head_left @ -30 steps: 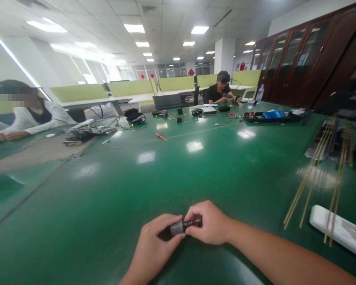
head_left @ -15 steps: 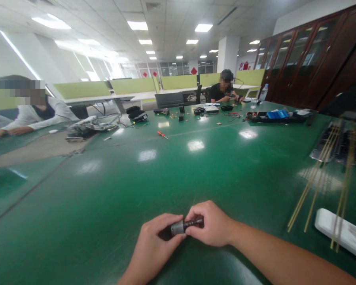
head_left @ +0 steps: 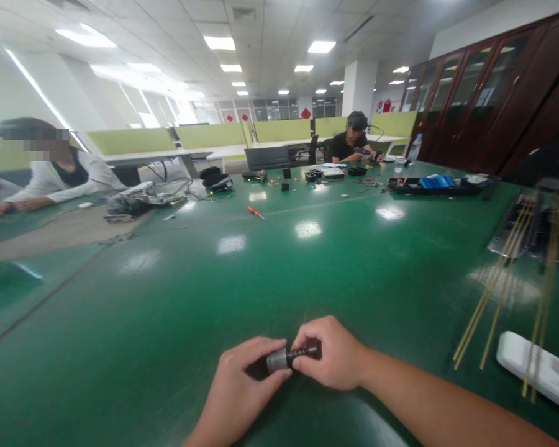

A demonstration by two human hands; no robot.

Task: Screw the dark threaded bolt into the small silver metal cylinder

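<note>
Near the front of the green table [head_left: 223, 292], a small grey metal cylinder with a dark ribbed shaft [head_left: 278, 360] lies crosswise between my hands. My left hand [head_left: 242, 379] is closed on the cylinder, thumb below and fingers above. From the other side, my right hand [head_left: 330, 354] pinches at the base of the shaft, where it meets the cylinder. The ribbed shaft points right, toward the right palm. Fingers hide the cylinder's left end and part of the joint.
To the right lie thin yellowish rods [head_left: 494, 292] and a white oblong case [head_left: 535, 366]. A red screwdriver [head_left: 255, 212] lies farther off. Two people sit across, one [head_left: 349, 146] at the far side, one [head_left: 60, 167] at left. A black tray [head_left: 435, 185] holds blue items.
The ribbed shaft appears slightly turned between my fingers. Both hands keep nearly the same place and grip; the view has shifted a little.
</note>
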